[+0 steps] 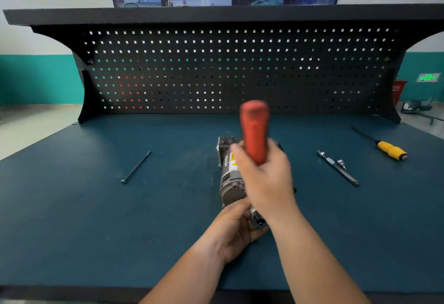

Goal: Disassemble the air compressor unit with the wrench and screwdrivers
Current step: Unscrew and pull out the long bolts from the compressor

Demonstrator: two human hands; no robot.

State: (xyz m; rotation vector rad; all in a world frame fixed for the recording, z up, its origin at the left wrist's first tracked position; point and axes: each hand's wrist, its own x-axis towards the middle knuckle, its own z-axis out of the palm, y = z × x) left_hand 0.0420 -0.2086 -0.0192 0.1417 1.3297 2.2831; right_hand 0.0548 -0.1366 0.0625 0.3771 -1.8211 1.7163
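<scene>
The grey air compressor unit (228,171) lies lengthwise in the middle of the dark teal bench, a yellow warning label on its body. My left hand (236,229) grips its near end from below left. My right hand (264,178) is curled round the lower part of a red-handled screwdriver (254,130), held upright above the unit and blurred. Its shaft and tip are hidden behind my hand. A long black bolt (136,167) lies loose on the bench to the left.
A wrench bar with small sockets (337,168) lies to the right, and a yellow-handled screwdriver (389,150) farther right. A black pegboard (216,70) under a shelf closes the back of the bench. The bench's front edge (72,289) runs near the bottom.
</scene>
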